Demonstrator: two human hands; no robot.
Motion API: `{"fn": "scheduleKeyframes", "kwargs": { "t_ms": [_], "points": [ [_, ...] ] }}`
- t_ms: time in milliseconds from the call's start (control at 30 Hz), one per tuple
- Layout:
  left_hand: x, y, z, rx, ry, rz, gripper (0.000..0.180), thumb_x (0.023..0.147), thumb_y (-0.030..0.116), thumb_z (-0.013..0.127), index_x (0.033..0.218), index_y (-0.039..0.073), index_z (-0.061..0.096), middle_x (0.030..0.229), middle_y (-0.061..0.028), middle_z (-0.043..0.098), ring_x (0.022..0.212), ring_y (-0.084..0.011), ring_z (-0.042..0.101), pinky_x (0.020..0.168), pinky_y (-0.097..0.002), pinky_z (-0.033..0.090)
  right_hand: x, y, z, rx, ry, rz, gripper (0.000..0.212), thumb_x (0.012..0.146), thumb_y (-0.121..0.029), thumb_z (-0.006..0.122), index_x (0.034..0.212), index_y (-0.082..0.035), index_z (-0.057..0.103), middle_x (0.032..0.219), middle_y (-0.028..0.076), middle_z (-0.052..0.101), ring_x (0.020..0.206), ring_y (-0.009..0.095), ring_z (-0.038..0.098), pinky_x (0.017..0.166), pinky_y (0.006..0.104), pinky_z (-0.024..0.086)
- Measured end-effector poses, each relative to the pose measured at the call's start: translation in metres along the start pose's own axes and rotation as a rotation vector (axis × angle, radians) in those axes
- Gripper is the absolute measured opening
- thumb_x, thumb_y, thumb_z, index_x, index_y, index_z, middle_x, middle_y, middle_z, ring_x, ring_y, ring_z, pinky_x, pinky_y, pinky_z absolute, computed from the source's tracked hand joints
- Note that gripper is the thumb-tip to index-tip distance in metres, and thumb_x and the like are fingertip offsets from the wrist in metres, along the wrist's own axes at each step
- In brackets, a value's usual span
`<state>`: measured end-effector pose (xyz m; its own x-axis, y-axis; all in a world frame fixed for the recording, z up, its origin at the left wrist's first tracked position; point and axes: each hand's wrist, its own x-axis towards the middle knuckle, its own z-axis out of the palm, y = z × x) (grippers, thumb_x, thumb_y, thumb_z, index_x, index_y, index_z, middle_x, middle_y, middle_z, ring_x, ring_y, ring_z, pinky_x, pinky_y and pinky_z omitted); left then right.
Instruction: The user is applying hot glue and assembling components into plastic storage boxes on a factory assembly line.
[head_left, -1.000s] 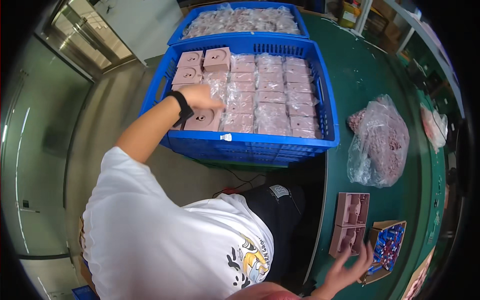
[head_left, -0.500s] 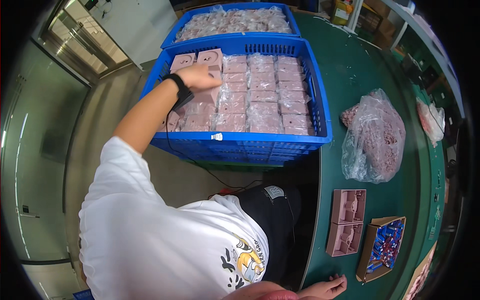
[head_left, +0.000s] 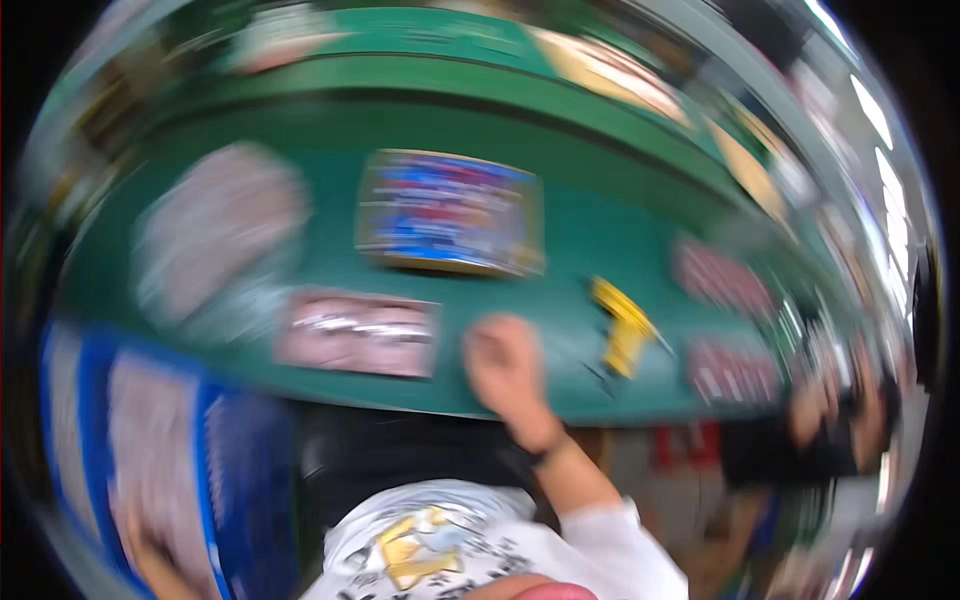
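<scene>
Though blur hides whether your left hand (head_left: 136, 530) or right hand (head_left: 505, 362) grips, sweeping leftward could knock pink housings (head_left: 358, 333) off the table (head_left: 575, 240) edge.

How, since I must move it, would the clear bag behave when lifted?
The clear bag is probably floppy: its loose edge spreads over the green table. Its bulky pinkish contents, blurred here, may shift and make it sag.

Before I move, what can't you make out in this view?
Head view:
- Left hand: motion blur near the lens rim hides its grip.
- Right hand: blur hides whether it holds anything.
- Blue parts in the cardboard box: too smeared to count.
- Pink housings: blur hides their inner details.
- Blue crate: cut off by the lower edge.
</scene>
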<state>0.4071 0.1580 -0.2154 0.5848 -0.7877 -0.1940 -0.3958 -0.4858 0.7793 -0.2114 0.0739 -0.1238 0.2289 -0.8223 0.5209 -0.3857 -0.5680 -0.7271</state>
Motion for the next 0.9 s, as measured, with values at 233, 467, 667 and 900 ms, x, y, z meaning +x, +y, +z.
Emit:
{"fn": "scheduleKeyframes", "kwargs": {
  "t_ms": [233,467,667,900],
  "points": [
    [-0.024,0.142,0.379,-0.089,-0.707,0.435,0.087,0.104,0.048,0.070,0.175,0.006,0.043,0.142,-0.0151,0.070,0.136,-0.0336,0.065,0.119,-0.0513,0.049,-0.010,-0.011,-0.026,0.140,0.076,0.119,0.016,0.095,-0.006,0.079,0.105,-0.006,0.068,0.110,0.013,0.063,0.095,0.033,0.068,0.078,0.0427,0.058],
    [-0.017,0.094,0.333,-0.119,-0.653,0.534,0.090,0.104,0.051,0.069,0.176,0.005,0.041,0.145,-0.0154,0.068,0.139,-0.0337,0.062,0.121,-0.0512,0.048,-0.010,-0.007,-0.013,0.168,0.113,0.060,0.016,0.093,-0.007,0.079,0.104,-0.006,0.067,0.111,0.012,0.061,0.093,0.034,0.068,0.078,0.0437,0.057],
    [-0.026,0.055,0.296,-0.166,-0.613,0.578,0.093,0.104,0.053,0.069,0.177,0.004,0.038,0.148,-0.0156,0.067,0.142,-0.0338,0.060,0.123,-0.0510,0.047,-0.010,-0.002,-0.015,0.212,0.112,0.052,0.016,0.094,-0.008,0.079,0.104,-0.006,0.067,0.111,0.013,0.061,0.093,0.034,0.068,0.079,0.0445,0.057],
    [-0.045,0.029,0.244,-0.263,-0.531,0.623,0.096,0.104,0.056,0.068,0.178,0.003,0.036,0.151,-0.0159,0.065,0.146,-0.0338,0.058,0.125,-0.0509,0.045,-0.009,-0.006,-0.017,0.227,0.100,0.062,0.014,0.104,-0.016,0.074,0.105,-0.004,0.066,0.110,0.015,0.061,0.094,0.037,0.067,0.082,0.0468,0.056]
  ]
}}
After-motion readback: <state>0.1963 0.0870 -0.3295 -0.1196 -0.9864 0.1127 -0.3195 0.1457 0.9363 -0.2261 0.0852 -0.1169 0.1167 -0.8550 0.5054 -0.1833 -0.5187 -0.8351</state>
